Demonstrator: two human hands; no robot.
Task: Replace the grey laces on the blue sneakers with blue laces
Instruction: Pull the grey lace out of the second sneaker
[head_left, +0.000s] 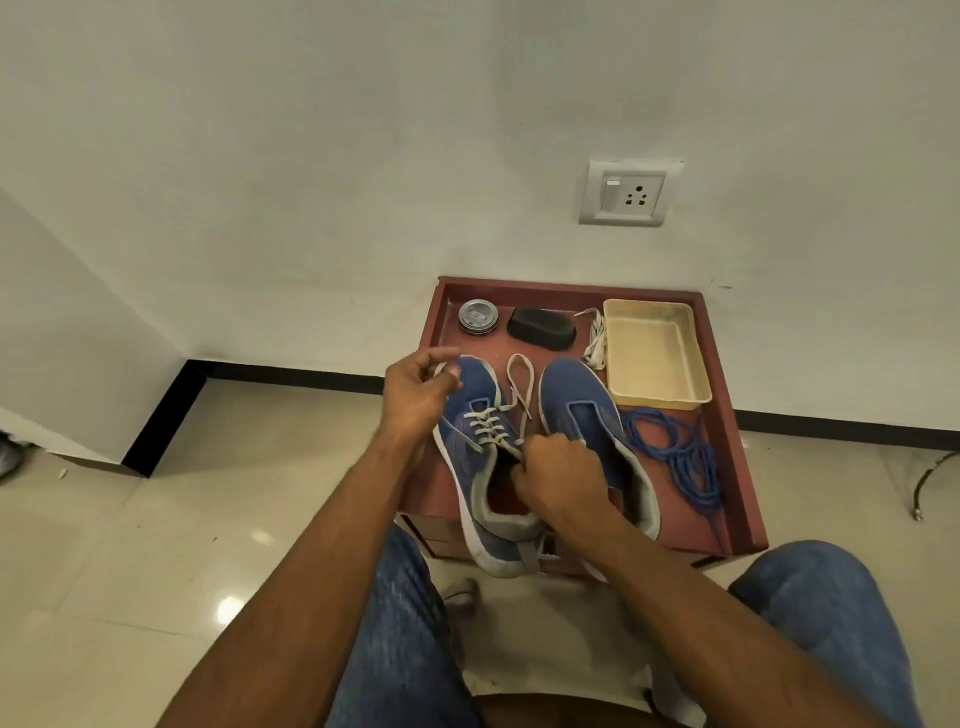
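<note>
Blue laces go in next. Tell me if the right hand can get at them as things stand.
Probably yes. The blue laces lie loose on the red tray, just right of the right hand, with only the unlaced sneaker between. The hand would first have to release the grey lace.

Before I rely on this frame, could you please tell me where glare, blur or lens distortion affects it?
Head view: ceiling light glares off the glossy floor tiles; wide-angle distortion bends the black skirting and tilts the wall socket; the left hand looks slightly motion-blurred, while the right hand, grey lace and blue laces stay reasonably sharp.
</note>
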